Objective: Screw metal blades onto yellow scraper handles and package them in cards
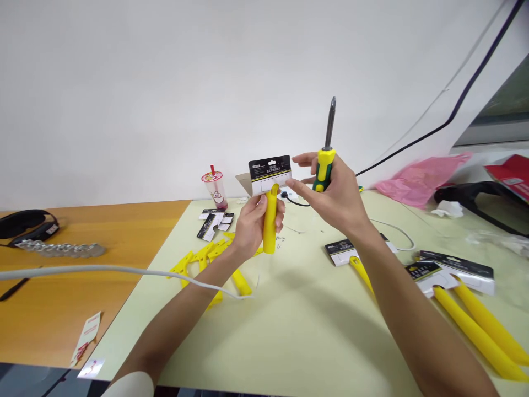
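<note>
My left hand (249,225) is closed round a yellow scraper handle (270,227), held upright above the table. At its top sits a black-and-white printed card (270,169), facing me. My right hand (342,199) holds a screwdriver (324,168) with a yellow-and-green grip, its tip pointing up. The thumb and forefinger of that hand are apart, close to the card's right edge; I cannot tell whether they touch it. Beneath my left forearm lie several yellow T-shaped scraper parts (202,253), partly hidden by the arm.
Carded yellow scrapers (475,314) lie at the right. Loose cards (210,225) and a drink cup with a straw (215,188) stand farther back. A grey cable (124,269) crosses before my left forearm. Pink plastic (421,179) lies by the wall; a headset (31,226) is at left.
</note>
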Tool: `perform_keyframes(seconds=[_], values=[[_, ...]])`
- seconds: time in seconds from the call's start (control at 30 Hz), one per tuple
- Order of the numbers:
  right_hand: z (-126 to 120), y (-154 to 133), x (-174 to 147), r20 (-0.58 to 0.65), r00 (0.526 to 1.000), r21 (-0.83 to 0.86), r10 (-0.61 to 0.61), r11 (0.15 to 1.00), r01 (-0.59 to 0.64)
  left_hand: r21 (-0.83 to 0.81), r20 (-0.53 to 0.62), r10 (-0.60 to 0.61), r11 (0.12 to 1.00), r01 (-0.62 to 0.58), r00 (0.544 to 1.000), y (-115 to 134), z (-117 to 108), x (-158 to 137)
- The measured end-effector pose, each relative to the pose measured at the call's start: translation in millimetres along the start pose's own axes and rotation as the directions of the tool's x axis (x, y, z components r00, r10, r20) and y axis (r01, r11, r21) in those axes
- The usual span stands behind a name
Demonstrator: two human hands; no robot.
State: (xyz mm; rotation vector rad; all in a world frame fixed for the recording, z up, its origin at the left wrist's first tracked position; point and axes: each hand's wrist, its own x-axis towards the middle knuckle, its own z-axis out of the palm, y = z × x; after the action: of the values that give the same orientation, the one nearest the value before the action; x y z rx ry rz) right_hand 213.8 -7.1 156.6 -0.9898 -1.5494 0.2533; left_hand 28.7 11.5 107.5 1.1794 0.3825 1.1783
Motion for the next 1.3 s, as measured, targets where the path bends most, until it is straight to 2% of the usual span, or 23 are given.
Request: perform_keyframes(seconds=[0.1,0.3,0.43,0.6,0.8,0.93,1.03,1.17,1.23,1.3], values=[[0,5,2,-0.022,0.999,-0.031,0.045,0.998,-0.046,-0.011,0.053,-0.033,0.999,0.034,0.998,2,0,-3],[0,-1,3,0.077,0.961,0.173,0.266,0.946,-0.275,-0.041,0.130,-0.081,0.995,0.087,0.988,-2,-4,-3],[2,-3,3,0.098,0.941,0.287,0.324,0.896,-0.338,-0.056,0.138,-0.126,0.989,0.135,0.982,-5,-5,-1],[4,1,4,0.081,0.944,0.296,0.319,0.897,-0.328,0.009,0.111,-0.119,0.993,0.119,0.987,-5,-5,1],[4,4,5,0.043,0.950,0.242,0.309,0.919,-0.310,0.102,0.056,0.016,0.995,-0.021,0.998,-9,-3,-1],[8,10,5,-0.062,0.959,0.098,0.275,0.958,-0.268,0.302,-0.098,0.180,0.942,-0.143,0.979,-19,-5,2],[15,11,1,-0.155,0.976,-0.067,0.150,0.984,-0.162,0.406,-0.198,0.274,0.897,-0.176,0.941,-25,-9,4],[23,1,-6,-0.157,0.987,-0.148,0.039,0.987,-0.063,0.527,-0.147,0.366,0.815,-0.240,0.919,-27,-12,3],[25,-5,-10,-0.127,0.992,-0.121,0.014,0.992,-0.029,0.566,-0.099,0.367,0.785,-0.251,0.925,-27,-11,1],[26,-11,-13,-0.073,0.997,-0.070,-0.001,0.998,-0.004,0.546,-0.073,0.329,0.803,-0.239,0.941,-26,-10,0]])
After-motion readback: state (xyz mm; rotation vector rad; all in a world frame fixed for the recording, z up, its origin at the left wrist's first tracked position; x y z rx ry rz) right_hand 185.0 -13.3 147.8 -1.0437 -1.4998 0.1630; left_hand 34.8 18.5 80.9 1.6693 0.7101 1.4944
